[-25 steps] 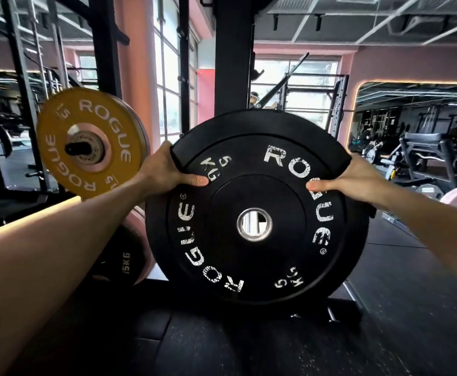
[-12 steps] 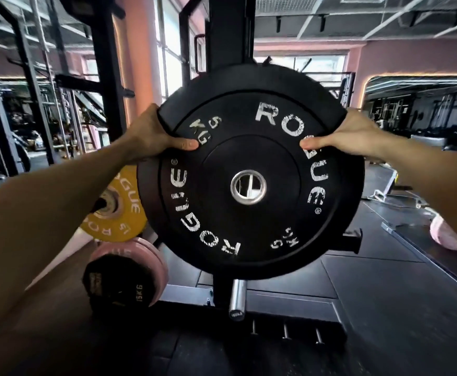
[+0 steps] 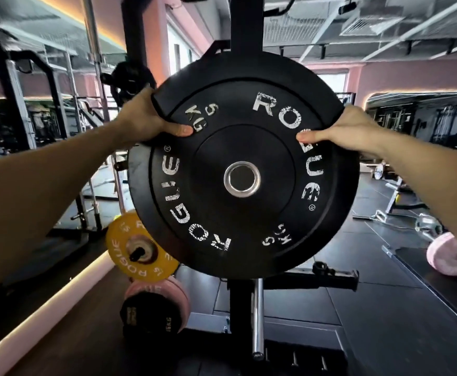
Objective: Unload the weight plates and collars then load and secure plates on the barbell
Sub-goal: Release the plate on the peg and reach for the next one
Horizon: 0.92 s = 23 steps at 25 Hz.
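Observation:
A big black 5 kg ROGUE bumper plate [image 3: 243, 223] fills the middle of the view, upright and facing me, held in the air in front of a black rack upright [image 3: 246, 23]. My left hand [image 3: 146, 118] grips its upper left rim, thumb on the face. My right hand [image 3: 349, 128] grips the upper right rim, thumb on the face too. A second black plate edge shows just behind it at the upper left. The steel centre hole is dark and nothing passes through it.
A yellow 15 kg plate [image 3: 140, 251] sits on a storage peg at lower left, pink and black plates [image 3: 154, 305] below it. A steel peg [image 3: 257, 321] juts from the rack base. A pink plate [image 3: 450, 256] lies at right on the dark floor.
Both hands have lifted the black plate higher along the rack upright. The yellow plate and the steel peg now appear below it as my view rose.

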### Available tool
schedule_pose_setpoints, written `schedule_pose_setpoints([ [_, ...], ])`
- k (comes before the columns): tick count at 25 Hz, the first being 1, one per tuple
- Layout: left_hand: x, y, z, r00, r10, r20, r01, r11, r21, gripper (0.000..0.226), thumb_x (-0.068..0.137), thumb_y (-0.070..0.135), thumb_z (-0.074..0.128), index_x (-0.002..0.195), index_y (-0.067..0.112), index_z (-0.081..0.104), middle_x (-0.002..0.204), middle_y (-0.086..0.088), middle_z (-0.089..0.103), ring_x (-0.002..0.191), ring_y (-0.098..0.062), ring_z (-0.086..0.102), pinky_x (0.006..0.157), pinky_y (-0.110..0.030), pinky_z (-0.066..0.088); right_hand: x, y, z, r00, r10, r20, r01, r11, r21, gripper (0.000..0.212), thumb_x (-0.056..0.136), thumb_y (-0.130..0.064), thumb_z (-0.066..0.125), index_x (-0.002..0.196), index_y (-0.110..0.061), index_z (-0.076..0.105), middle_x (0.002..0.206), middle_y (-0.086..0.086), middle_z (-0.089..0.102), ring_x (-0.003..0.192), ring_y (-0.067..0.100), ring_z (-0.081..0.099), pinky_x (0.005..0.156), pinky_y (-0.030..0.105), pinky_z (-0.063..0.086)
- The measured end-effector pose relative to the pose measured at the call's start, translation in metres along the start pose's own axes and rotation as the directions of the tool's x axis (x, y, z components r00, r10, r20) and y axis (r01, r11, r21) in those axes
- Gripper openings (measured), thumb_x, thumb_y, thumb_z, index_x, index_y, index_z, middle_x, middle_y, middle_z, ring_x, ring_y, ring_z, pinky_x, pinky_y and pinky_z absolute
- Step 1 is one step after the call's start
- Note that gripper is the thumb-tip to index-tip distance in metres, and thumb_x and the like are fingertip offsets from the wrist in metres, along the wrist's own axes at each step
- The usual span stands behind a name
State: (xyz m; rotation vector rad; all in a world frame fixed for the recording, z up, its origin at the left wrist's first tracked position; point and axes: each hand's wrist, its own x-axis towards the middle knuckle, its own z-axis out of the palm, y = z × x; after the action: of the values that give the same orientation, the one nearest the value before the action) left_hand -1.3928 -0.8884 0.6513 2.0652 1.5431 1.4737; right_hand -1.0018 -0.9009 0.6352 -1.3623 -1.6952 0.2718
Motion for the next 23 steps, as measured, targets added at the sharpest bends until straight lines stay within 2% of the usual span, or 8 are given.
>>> schedule_pose_setpoints([
  [3,0.013,-0.006,-0.034,1.0,0.025,-0.016,-0.025,1.0,0.012,0.107,0.026,0.06,0.097,0.121,0.026,0.061,0.111,0.009,0.072,0.103,-0.015,0.069,0.093,-0.038,0.054,0.015,-0.027,0.009,0.999,-0.034,0.022,0.034,0.999,0.015,0.067,0.048,-0.053,0.091,0.106,-0.029,0.07,0.095,-0.016,0.07,0.089,0.004,0.064,0.078,0.02,0.048],
  [5,0.019,-0.016,-0.047,1.0,0.021,-0.024,-0.021,1.0,-0.015,0.115,0.025,0.058,0.097,0.127,0.023,0.058,0.112,0.009,0.072,0.103,-0.012,0.069,0.092,-0.033,0.054,0.03,-0.036,0.024,0.999,-0.046,0.005,0.046,0.999,-0.004,0.072,0.043,-0.06,0.089,0.104,-0.027,0.071,0.095,-0.012,0.071,0.089,0.008,0.065,0.079,0.024,0.048],
  [7,0.028,-0.032,-0.055,1.0,0.01,-0.013,-0.011,0.998,-0.062,0.121,0.022,0.053,0.098,0.13,0.019,0.054,0.112,0.008,0.073,0.104,-0.013,0.069,0.094,-0.035,0.053,0.048,-0.042,0.047,0.999,-0.04,0.011,0.04,0.999,-0.016,0.079,0.036,-0.067,0.087,0.102,-0.026,0.072,0.095,-0.009,0.072,0.09,0.011,0.065,0.08,0.029,0.05],
  [9,0.046,-0.054,-0.06,1.0,0.005,0.009,-0.004,0.999,-0.048,0.116,0.025,0.05,0.099,0.128,0.019,0.056,0.111,0.006,0.074,0.104,-0.015,0.069,0.098,-0.04,0.052,0.071,-0.043,0.07,0.999,-0.039,0.033,0.04,0.999,-0.009,0.082,0.032,-0.069,0.086,0.101,-0.027,0.072,0.095,-0.01,0.072,0.091,0.011,0.066,0.081,0.03,0.052],
  [12,0.075,-0.088,-0.071,0.999,0.002,0.041,-0.001,1.0,-0.023,0.1,0.033,0.044,0.099,0.122,0.018,0.062,0.107,0.005,0.075,0.101,-0.014,0.07,0.096,-0.037,0.053,0.102,-0.051,0.105,0.996,-0.038,0.081,0.037,0.999,0.01,0.067,0.042,-0.06,0.089,0.098,-0.027,0.071,0.092,-0.012,0.071,0.088,0.007,0.066,0.074,0.024,0.05],
  [17,0.117,-0.145,-0.099,1.0,-0.016,-0.007,0.016,1.0,-0.006,0.08,0.049,0.034,0.098,0.118,0.015,0.062,0.1,0.009,0.073,0.091,-0.007,0.069,0.077,-0.02,0.051,0.153,-0.079,0.165,0.993,-0.095,0.071,0.097,0.995,-0.027,0.088,0.026,-0.074,0.084,0.1,-0.029,0.071,0.096,-0.011,0.073,0.094,0.013,0.067,0.093,0.036,0.053],
  [20,0.146,-0.19,-0.123,1.0,-0.021,-0.011,0.021,1.0,0.013,0.092,0.037,0.048,0.099,0.118,0.021,0.065,0.103,0.006,0.075,0.095,-0.014,0.071,0.089,-0.034,0.055,0.173,-0.098,0.203,0.992,-0.098,0.073,0.1,0.995,-0.02,0.086,0.028,-0.072,0.085,0.101,-0.028,0.071,0.097,-0.011,0.073,0.095,0.013,0.067,0.093,0.035,0.053],
  [23,0.174,-0.244,-0.158,0.999,-0.046,0.005,0.046,0.997,0.054,0.101,0.031,0.059,0.098,0.12,0.025,0.064,0.106,0.007,0.075,0.098,-0.018,0.071,0.093,-0.042,0.055,0.192,-0.122,0.255,0.995,-0.089,0.052,0.091,0.995,-0.034,0.09,0.024,-0.077,0.084,0.098,-0.028,0.071,0.095,-0.01,0.074,0.093,0.013,0.068,0.091,0.035,0.054],
])
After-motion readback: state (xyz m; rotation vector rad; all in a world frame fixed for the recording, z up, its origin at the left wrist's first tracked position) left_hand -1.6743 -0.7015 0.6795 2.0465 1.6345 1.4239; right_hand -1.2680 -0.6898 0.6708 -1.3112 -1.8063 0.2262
